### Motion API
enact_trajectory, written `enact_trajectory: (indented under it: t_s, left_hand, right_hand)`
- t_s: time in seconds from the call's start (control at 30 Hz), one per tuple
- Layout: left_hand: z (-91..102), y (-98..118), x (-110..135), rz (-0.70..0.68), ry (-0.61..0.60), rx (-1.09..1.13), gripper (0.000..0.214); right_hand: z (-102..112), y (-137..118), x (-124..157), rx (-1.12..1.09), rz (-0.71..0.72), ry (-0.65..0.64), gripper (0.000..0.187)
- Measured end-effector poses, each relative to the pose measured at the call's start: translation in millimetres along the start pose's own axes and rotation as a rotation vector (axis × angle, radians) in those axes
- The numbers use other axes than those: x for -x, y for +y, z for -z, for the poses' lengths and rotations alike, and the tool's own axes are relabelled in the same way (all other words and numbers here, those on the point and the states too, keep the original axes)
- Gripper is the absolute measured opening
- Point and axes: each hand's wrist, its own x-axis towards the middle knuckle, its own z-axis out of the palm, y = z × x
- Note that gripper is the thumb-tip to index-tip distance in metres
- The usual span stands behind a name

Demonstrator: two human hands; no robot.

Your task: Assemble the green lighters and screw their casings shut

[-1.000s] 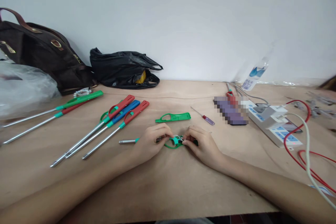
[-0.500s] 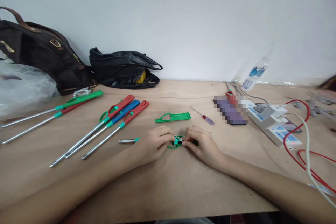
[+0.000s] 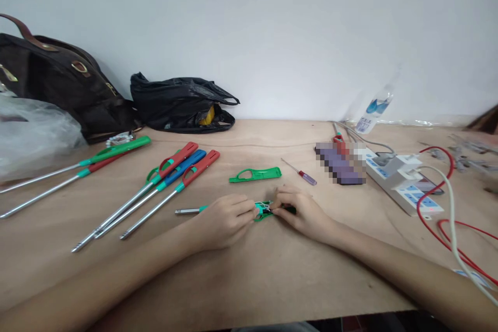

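Lighter [image 3: 263, 211] with an opened green body lies on the desk [image 3: 249, 280], near the centre of the frame, and its metal tube [image 3: 189, 211] comes out at the left behind the left hand [image 3: 227, 222]. The fingers of this hand are bent and closed on the left part of the body, beside the turquoise piece. The right hand [image 3: 305, 212] has its thumb and forefinger pinched together on the inside parts, next to a thin white wire [image 3: 261, 205]; which small part they grip, I cannot tell. Just above the hands in the frame lies a loose green shell half [image 3: 257, 174], and to the right of it a screwdriver [image 3: 307, 177] with a purple handle. Left of centre, two red lighters and one blue lighter [image 3: 187, 166] lie side by side, while a power strip [image 3: 412, 197] is at the right of the frame
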Motion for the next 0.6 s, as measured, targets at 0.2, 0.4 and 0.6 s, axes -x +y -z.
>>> enact_trajectory:
  t_s: [0.2,0.4,0.6]
  left_hand:
    - [-0.2,0,3,-0.014,0.014,-0.02,0.027]
    - [2.5,2,0,-0.05,-0.03,-0.049,0.025]
    - [6.1,7,-3,-0.042,-0.07,-0.072,0.021]
  right_hand:
    - [2,1,-14,-0.187,-0.302,-0.048,0.016]
    - [18,8,-42,-0.19,-0.365,-0.333,0.024]
    - [24,13,-59,-0.157,-0.322,-0.554,0.021]
